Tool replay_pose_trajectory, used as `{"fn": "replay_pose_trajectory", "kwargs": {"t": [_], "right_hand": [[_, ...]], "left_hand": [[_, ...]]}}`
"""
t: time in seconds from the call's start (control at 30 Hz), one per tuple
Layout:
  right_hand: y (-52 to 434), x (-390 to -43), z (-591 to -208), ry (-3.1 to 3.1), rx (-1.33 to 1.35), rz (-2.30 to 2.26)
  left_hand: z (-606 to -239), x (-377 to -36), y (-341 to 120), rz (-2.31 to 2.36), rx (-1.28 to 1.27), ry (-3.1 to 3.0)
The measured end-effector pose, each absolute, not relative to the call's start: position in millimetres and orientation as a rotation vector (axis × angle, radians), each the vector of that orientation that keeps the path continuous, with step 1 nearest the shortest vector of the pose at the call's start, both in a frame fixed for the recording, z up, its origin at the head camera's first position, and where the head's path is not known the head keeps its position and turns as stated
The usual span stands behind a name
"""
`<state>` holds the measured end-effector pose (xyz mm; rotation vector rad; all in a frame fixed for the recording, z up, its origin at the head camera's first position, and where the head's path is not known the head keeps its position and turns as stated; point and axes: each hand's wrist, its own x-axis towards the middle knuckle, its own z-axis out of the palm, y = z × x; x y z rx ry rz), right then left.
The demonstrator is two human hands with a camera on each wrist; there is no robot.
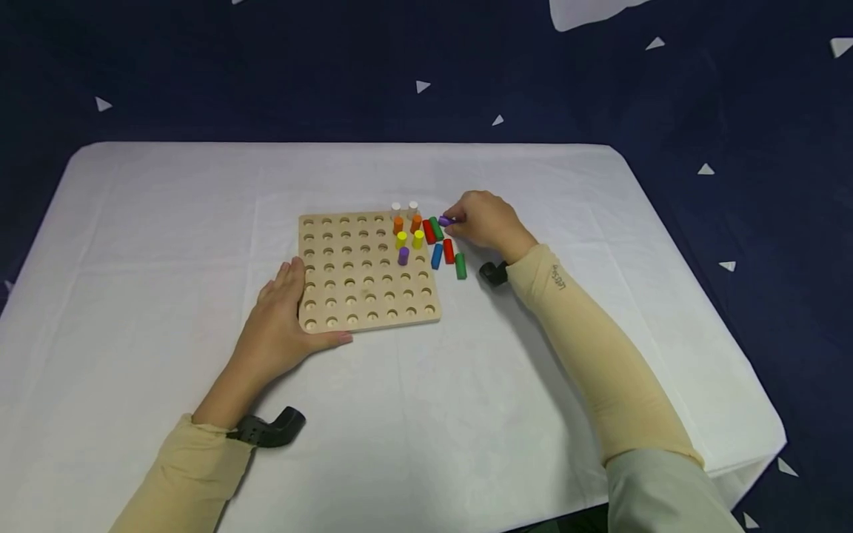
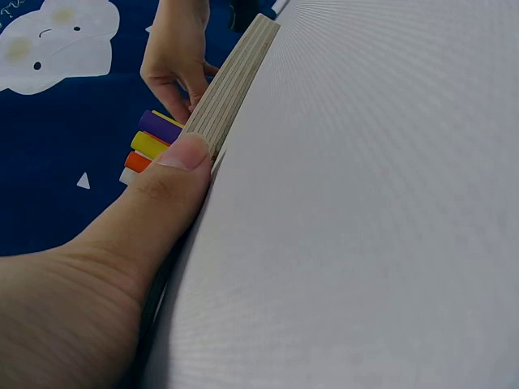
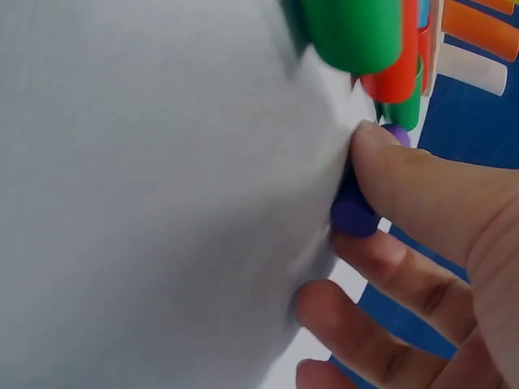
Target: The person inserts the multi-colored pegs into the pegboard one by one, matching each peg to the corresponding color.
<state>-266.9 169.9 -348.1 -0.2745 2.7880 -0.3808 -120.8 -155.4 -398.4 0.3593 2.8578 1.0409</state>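
White cloth covers the table; dark blue backdrop behind. My left hand lies flat with relaxed fingers against the near-left corner of the wooden pegboard, thumb on its edge. My right hand pinches a purple peg just off the board's far-right corner, beside loose red, green and blue pegs. Seven pegs stand in holes at that corner. Judgement: peg is light, rigid, smooth, apt to roll; best pinched mid-length. Right wrist view is blurred; my fingers hide most of the peg.
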Motion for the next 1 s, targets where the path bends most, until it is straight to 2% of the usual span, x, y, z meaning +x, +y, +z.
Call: {"fn": "replay_pose_trajectory", "kwargs": {"t": [0.2, 0.5, 1.0], "right_hand": [[178.1, -266.1, -353.9, 2.794, -0.319, -0.495], [195.2, -261.5, -359.3, 2.771, -0.220, -0.879], [177.8, -224.3, -351.6, 2.689, -0.434, -1.248]], "left_hand": [[-398.3, -120.2, -155.2, 1.043, 0.357, 2.860], [-399.1, -121.0, -155.9, 1.037, 0.367, 2.867], [-398.0, -120.4, -156.0, 1.033, 0.352, 2.859]]}}
